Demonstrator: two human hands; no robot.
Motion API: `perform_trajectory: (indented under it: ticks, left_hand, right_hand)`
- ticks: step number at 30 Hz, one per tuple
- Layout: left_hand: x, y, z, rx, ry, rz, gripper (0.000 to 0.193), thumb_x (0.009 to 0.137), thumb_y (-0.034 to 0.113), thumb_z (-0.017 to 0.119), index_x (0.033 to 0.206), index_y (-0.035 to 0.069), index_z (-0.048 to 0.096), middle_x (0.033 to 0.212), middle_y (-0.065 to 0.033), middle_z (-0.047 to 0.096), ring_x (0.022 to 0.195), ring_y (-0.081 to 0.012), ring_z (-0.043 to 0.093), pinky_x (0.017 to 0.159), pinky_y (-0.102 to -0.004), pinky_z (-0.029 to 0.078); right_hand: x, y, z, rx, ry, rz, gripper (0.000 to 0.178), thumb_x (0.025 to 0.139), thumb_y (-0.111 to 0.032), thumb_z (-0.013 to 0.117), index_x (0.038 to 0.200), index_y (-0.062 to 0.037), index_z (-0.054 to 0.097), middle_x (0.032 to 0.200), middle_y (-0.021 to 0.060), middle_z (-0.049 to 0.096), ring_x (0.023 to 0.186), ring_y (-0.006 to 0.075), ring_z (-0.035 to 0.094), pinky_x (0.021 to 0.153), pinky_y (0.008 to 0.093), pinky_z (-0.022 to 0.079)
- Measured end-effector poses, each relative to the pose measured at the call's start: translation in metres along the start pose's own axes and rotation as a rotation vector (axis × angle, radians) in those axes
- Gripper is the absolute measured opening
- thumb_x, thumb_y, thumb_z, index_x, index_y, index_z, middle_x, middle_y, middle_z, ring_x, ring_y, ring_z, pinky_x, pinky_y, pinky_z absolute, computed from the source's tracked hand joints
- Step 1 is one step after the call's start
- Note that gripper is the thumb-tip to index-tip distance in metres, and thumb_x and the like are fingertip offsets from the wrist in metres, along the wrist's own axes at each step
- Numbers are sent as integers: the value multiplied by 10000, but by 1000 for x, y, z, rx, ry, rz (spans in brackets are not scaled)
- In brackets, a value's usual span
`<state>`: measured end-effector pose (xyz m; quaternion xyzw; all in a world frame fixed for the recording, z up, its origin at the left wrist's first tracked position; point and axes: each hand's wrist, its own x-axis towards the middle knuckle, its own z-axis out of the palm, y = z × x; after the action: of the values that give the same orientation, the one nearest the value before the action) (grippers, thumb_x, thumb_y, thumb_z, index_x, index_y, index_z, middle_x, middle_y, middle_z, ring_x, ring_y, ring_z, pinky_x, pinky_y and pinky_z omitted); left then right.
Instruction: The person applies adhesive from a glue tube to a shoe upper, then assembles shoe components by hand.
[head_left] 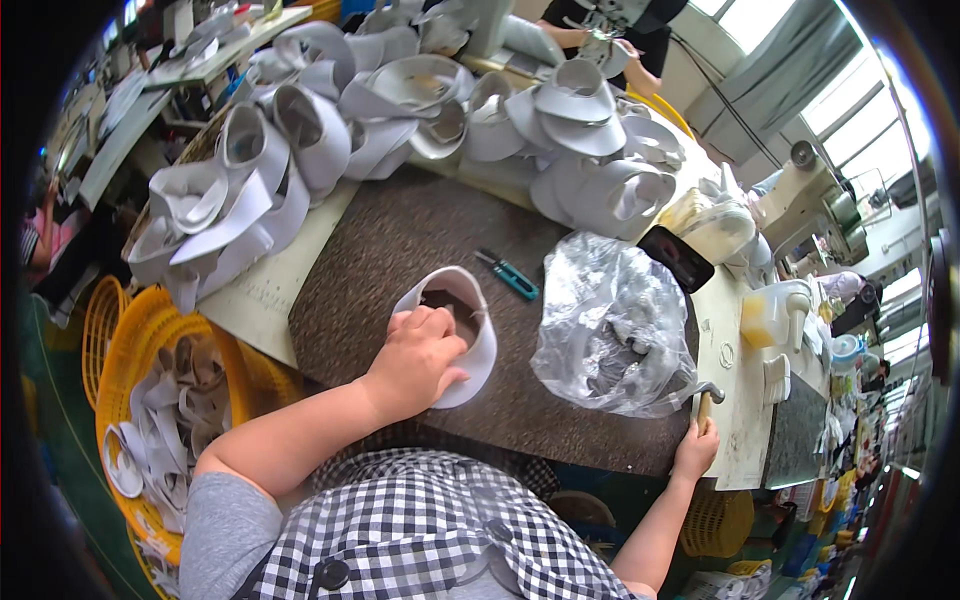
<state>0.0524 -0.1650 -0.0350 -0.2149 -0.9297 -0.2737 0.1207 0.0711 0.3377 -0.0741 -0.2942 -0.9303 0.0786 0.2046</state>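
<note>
A pale table [268, 308] runs across the frame, and a dark brown board [385, 235] covers its middle. A large heap of white pieces [400, 85] fills the top and upper left of the frame, just beyond the board's far edge. At the lower left, a yellow basket [236, 375] stands beside the table with more such pieces inside. A clear plastic bag [590, 340], crumpled, with small dark things in it, lies on the right part of the board.

Near the frame's centre, one white piece [482, 360] stands on the board, its hollow facing up. The left hand [415, 358] lies over its left side, so most of the piece shows to the right of the hand and partly under it. This hand is curled and gripping the piece, fingers bent over the opening, thumb at the lower wall; the fingertips are partly hidden. At lower right, the right hand [693, 452] is closed around the handle of a hammer [705, 408], head uppermost, just beside the bag and well apart from the white piece.

A black phone [677, 258] lies just beyond the bag. Smallest is a teal tool [514, 278], lying on the board between the white piece and the bag.
</note>
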Motion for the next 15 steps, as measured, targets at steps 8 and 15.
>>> perform_trajectory:
  ticks: [8, 15]
  left_hand:
    - [97, -3, -27, 230, -36, 77, 224, 807, 95, 625, 1008, 26, 555, 1009, -134, 578, 1005, -330, 538, 956, -464, 334]
    - [310, -3, -50, 326, -32, 145, 386, 830, 178, 618, 1182, 34, 552, 1019, -198, 632, 975, -326, 606, 957, -518, 357]
  right_hand:
    - [-12, -18, -21, 87, 157, -150, 340, 881, -126, 629, 1201, -25, 576, 1223, 181, 495, 1137, 361, 483, 963, 440, 407]
    - [-58, -92, -31, 496, 304, -397, 268, 850, -4, 632, 1118, -7, 623, 1158, 177, 542, 1079, 333, 531, 939, 410, 428]
